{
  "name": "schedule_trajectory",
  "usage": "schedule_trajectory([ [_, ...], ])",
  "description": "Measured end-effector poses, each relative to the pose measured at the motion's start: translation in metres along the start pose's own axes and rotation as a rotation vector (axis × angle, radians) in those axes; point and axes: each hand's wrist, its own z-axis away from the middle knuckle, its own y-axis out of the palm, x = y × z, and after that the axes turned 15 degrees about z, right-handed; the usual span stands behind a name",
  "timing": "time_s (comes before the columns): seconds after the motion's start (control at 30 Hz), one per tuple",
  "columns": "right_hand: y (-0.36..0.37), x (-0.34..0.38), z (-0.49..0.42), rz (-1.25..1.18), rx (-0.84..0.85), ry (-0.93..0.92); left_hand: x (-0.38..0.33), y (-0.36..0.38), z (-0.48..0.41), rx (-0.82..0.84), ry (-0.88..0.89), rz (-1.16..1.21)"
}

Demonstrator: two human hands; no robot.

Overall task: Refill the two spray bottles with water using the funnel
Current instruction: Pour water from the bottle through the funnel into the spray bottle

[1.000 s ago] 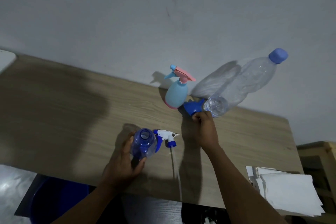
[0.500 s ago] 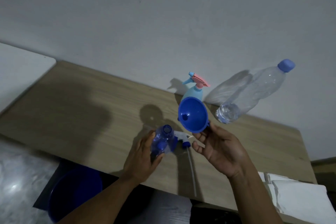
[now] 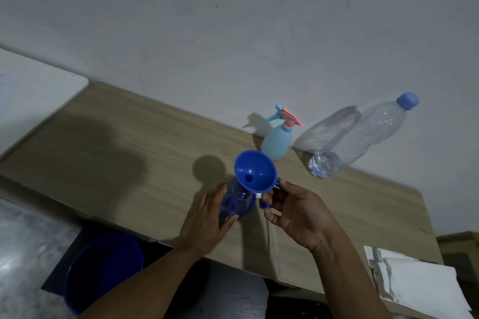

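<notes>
A clear blue spray bottle (image 3: 234, 202) with its top off stands on the wooden table (image 3: 124, 153), and my left hand (image 3: 207, 217) grips its body. A blue funnel (image 3: 255, 171) sits over the bottle's mouth; my right hand (image 3: 295, 212) pinches the funnel's rim at its tab. The bottle's blue-and-white trigger head (image 3: 264, 202) lies on the table just right of it, mostly hidden by my fingers. A light-blue spray bottle with a pink trigger (image 3: 278, 138) stands by the wall. A large clear water bottle with a blue cap (image 3: 363, 137) stands right of it.
A blue bucket (image 3: 103, 264) sits on the floor below the table's front edge, at the left. White paper sheets (image 3: 420, 282) lie at the table's right front corner. A white surface (image 3: 31, 96) adjoins the table at the far left.
My right hand picked the funnel up from beside the water bottle and carried it left and down onto the mouth of the blue spray bottle. My left hand kept its grip.
</notes>
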Motion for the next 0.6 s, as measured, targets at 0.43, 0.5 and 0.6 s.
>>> schedule_trajectory([
  [0.43,0.004,-0.008,0.0,0.143,-0.119,-0.08,0.002,0.001,0.0,-0.01,0.009,0.065],
  [0.5,0.004,-0.009,0.0,0.159,-0.132,-0.086,0.003,0.002,0.0,-0.008,0.015,0.076],
  [0.6,0.0,-0.011,0.003,0.156,-0.154,-0.079,0.004,0.002,0.0,0.01,-0.03,0.09],
])
